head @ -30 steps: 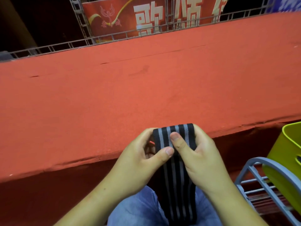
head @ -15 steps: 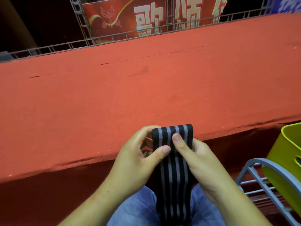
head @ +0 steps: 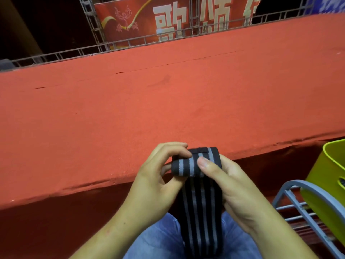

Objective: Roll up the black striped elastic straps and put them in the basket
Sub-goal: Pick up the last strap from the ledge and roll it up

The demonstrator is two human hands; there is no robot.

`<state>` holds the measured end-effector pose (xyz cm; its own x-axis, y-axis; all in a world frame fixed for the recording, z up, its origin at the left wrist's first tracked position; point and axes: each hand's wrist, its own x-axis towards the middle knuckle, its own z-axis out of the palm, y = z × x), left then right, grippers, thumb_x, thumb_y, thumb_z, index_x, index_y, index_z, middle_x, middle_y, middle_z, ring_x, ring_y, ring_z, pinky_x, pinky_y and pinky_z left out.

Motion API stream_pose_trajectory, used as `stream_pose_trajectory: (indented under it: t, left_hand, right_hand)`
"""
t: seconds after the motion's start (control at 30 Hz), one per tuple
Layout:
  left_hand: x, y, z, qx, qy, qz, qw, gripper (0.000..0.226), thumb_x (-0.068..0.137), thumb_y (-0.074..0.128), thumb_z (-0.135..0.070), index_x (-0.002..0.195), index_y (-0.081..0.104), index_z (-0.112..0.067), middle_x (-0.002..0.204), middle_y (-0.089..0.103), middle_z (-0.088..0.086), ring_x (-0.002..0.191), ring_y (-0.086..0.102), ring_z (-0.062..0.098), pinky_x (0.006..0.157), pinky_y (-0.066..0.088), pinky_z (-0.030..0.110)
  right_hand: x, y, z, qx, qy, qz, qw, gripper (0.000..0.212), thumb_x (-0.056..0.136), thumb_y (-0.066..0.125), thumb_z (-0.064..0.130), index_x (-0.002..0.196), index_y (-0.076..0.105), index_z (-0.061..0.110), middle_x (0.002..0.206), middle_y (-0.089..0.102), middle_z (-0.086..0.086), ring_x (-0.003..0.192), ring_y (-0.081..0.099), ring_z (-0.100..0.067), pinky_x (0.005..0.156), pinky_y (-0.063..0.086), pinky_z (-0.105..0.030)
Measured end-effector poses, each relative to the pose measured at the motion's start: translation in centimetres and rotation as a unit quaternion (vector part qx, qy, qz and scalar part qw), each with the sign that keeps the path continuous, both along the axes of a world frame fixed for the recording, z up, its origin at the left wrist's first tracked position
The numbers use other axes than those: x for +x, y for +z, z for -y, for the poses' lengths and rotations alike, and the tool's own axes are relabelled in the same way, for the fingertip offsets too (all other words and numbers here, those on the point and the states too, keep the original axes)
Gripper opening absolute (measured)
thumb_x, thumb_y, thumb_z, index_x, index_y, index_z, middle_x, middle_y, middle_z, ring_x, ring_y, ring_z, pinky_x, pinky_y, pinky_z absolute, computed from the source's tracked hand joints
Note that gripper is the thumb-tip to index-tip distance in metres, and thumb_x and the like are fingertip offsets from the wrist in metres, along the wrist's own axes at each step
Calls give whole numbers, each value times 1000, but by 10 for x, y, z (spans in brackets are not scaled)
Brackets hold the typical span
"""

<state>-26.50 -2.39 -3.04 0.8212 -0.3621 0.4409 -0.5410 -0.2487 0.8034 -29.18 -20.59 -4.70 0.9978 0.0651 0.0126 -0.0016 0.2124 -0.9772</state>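
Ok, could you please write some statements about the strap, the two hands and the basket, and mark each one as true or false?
1. The left hand and the right hand both hold the striped strap. True.
2. The strap is rolled up completely. False: only its top end is rolled; the rest hangs down over the jeans.
3. A yellow-green basket stands at the right edge. True.
4. The strap lies inside the basket. False: it is in the hands, apart from the basket.
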Motion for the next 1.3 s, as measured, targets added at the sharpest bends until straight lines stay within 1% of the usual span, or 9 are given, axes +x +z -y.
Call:
stream_pose_trajectory:
  t: [0.23, 0.37, 0.47, 0.63, 0.73, 0.9, 1.07, 1.2, 1.3]
  left_hand:
    - [-3, 3, -1, -11, -48, -179, 983, 70, 100, 62, -41, 157, 23, -40, 143, 51, -34, 135, 46, -12, 104, 41, 10]
    - [-8, 1, 3, -4, -30, -178, 984, 59, 99, 46, -61, 153, 22, -54, 135, 61, -26, 127, 59, -2, 110, 46, 36]
    - [-17, 1, 2, 1, -11, -160, 987, 52, 102, 41, -57, 150, 24, -51, 127, 65, -23, 122, 62, -1, 103, 48, 26]
    - [-27, 19, -10, 47, 4, -151, 987, 52, 98, 51, -52, 147, 34, -46, 125, 65, -31, 117, 62, -9, 102, 48, 22]
    - [-29, 33, -20, 96, -4, -116, 989, 46, 98, 67, -33, 140, 51, -31, 124, 70, -20, 119, 63, -5, 101, 49, 20]
    - [-40, 45, -30, 114, 5, -88, 989, 35, 92, 77, -25, 124, 62, -24, 114, 75, -10, 109, 69, 8, 99, 54, 39]
    - [-44, 55, -34, 108, 17, -62, 992, 32, 91, 79, -26, 120, 64, -27, 108, 75, -8, 97, 70, 9, 89, 59, 42]
    - [-42, 57, -36, 95, 23, -52, 994, 34, 91, 79, -25, 121, 63, -25, 109, 75, -4, 96, 72, 18, 87, 60, 45]
    - [-42, 57, -39, 100, 26, -27, 994, 36, 91, 79, -25, 123, 62, -26, 111, 73, -8, 103, 71, 13, 93, 57, 44]
  right_hand:
    - [1, 1, 3, -5, 4, 30, 1000, 29, 98, 70, 18, 126, 71, 24, 122, 77, -7, 117, 73, -25, 105, 54, -51]
    - [-4, -2, -9, -23, 9, 31, 999, 26, 99, 71, 36, 125, 68, 33, 120, 77, -1, 116, 73, -18, 103, 54, -42]
    - [-10, 2, -19, -72, -25, 56, 995, 33, 90, 67, 52, 117, 67, 33, 110, 79, 8, 104, 74, -7, 93, 56, -32]
    - [-13, 9, -27, -113, -74, 115, 984, 13, 101, 65, 34, 109, 69, 25, 102, 79, 6, 94, 75, -8, 82, 57, -24]
    - [-21, 14, -24, -114, -68, 137, 982, 14, 100, 65, 37, 109, 69, 26, 100, 78, 9, 94, 74, -5, 81, 53, -19]
    - [-35, 20, -21, -78, -20, 106, 991, 21, 98, 67, 40, 113, 71, 26, 108, 78, 1, 102, 75, -16, 92, 57, -37]
    - [-41, 32, -22, -48, 28, 17, 998, 48, 90, 70, 58, 125, 72, 25, 120, 78, -8, 113, 75, -28, 106, 54, -59]
    - [-40, 38, -22, -52, 59, -29, 996, 55, 92, 63, 62, 127, 73, 20, 119, 78, -8, 113, 75, -27, 107, 53, -53]
    - [-41, 41, -24, -56, 77, -56, 994, 64, 89, 58, 68, 126, 74, 19, 114, 80, -6, 107, 77, -21, 96, 56, -40]
